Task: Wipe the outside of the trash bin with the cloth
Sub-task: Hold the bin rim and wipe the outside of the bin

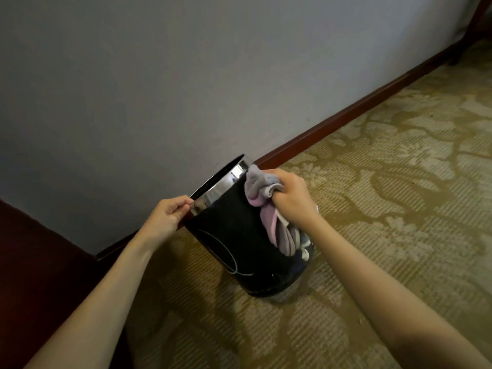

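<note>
Bin (234, 235) stood on the carpet (386, 195) close to the wall (186, 75), near the dark baseboard (346, 115), and it leaned with its open mouth tipped away toward the far left. It was black, with a shiny metal band (213, 195) round the rim and a thin pale line curving across its near side.

We held it with both hands. Our left hand (167, 217) pinched the rim at the left, fingers curled over the band and thumb against it, which seemed to be what kept the bin tilted and steady. Our right hand (290, 198) was closed in a fist round the bunched cloth (263, 198), grey and pink, and pressed the bundle against the upper right of the bin's side, just below the band. A loose tail of cloth hung down along the right side toward the base.

As for progress, we judged the wiping to be under way rather than finished. The cloth was at the top right of the wall, and the broad near face and the lower part by the base showed no cloth on them. Whether those parts were already clean we could not tell; the surface was dark and glossy, and no clear dirt showed. The far side, against the wall, was hidden, so it probably remained to be turned toward us.
</note>
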The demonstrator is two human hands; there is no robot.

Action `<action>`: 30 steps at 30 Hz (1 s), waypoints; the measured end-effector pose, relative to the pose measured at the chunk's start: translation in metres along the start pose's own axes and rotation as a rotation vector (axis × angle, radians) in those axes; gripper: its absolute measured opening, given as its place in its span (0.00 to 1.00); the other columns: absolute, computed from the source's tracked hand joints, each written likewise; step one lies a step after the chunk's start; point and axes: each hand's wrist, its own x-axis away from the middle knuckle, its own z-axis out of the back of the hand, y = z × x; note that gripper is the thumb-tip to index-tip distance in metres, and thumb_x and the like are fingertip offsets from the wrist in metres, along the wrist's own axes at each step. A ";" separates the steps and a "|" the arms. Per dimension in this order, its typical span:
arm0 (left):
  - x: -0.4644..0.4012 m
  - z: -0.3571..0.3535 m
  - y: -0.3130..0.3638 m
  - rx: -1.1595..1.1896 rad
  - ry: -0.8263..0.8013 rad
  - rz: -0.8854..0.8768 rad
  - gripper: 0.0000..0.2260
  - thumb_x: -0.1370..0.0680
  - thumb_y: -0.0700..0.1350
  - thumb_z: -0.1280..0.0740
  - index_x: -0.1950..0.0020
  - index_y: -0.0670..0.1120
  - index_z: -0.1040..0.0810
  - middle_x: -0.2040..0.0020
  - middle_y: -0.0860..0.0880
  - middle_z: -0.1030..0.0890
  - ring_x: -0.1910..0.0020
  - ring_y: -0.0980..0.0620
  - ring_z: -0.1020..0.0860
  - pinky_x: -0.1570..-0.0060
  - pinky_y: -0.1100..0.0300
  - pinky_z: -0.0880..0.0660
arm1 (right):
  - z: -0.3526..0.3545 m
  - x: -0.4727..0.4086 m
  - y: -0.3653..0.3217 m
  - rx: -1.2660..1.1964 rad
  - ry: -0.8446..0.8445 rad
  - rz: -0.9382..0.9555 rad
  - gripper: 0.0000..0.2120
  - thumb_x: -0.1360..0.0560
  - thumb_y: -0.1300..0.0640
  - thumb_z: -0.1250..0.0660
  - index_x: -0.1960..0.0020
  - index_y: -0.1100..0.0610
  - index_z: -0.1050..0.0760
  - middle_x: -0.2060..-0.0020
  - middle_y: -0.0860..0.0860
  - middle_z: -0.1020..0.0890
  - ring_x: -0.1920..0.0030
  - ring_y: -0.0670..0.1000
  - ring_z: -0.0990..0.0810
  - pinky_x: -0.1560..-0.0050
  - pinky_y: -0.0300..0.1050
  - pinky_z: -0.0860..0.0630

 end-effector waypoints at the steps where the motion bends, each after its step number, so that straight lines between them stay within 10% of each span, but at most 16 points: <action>1: 0.003 0.003 -0.004 -0.005 0.010 0.018 0.15 0.19 0.36 0.43 0.57 0.49 0.19 0.62 0.52 0.18 0.60 0.60 0.20 0.59 0.71 0.28 | 0.000 0.001 0.007 -0.038 0.023 -0.064 0.17 0.36 0.67 0.41 0.58 0.50 0.19 0.65 0.41 0.17 0.59 0.39 0.20 0.59 0.30 0.28; 7: 0.023 0.018 -0.038 -0.045 0.073 0.081 0.17 0.19 0.38 0.43 0.56 0.54 0.18 0.58 0.54 0.17 0.58 0.60 0.20 0.55 0.58 0.30 | 0.027 0.050 0.074 0.132 -0.043 -0.507 0.16 0.34 0.69 0.40 0.74 0.52 0.25 0.77 0.44 0.22 0.66 0.46 0.21 0.72 0.30 0.33; 12: 0.026 0.022 -0.046 -0.074 0.070 0.082 0.16 0.19 0.38 0.42 0.57 0.54 0.19 0.61 0.55 0.18 0.59 0.60 0.22 0.54 0.56 0.31 | 0.024 0.053 0.041 0.073 -0.160 -0.314 0.13 0.37 0.67 0.41 0.70 0.54 0.21 0.71 0.47 0.16 0.63 0.42 0.18 0.55 0.44 0.23; 17: 0.026 0.014 -0.037 -0.059 0.045 0.051 0.19 0.20 0.36 0.42 0.60 0.56 0.19 0.65 0.58 0.19 0.63 0.65 0.23 0.57 0.63 0.32 | 0.009 0.008 0.001 -0.122 -0.078 -0.180 0.15 0.36 0.69 0.39 0.63 0.53 0.19 0.65 0.45 0.15 0.58 0.39 0.18 0.57 0.33 0.25; 25: 0.029 0.007 -0.029 -0.025 0.092 0.043 0.19 0.20 0.35 0.41 0.61 0.54 0.19 0.64 0.58 0.18 0.60 0.64 0.23 0.57 0.72 0.31 | 0.026 0.037 0.085 0.181 -0.086 -0.608 0.14 0.32 0.67 0.39 0.73 0.56 0.24 0.74 0.50 0.21 0.63 0.54 0.20 0.68 0.39 0.31; 30: 0.012 -0.013 0.002 -0.032 0.069 -0.032 0.16 0.21 0.34 0.40 0.58 0.52 0.19 0.64 0.59 0.18 0.60 0.68 0.22 0.59 0.78 0.31 | 0.029 0.021 0.046 0.091 0.003 -0.402 0.14 0.37 0.67 0.41 0.69 0.53 0.20 0.71 0.45 0.16 0.65 0.38 0.20 0.58 0.36 0.26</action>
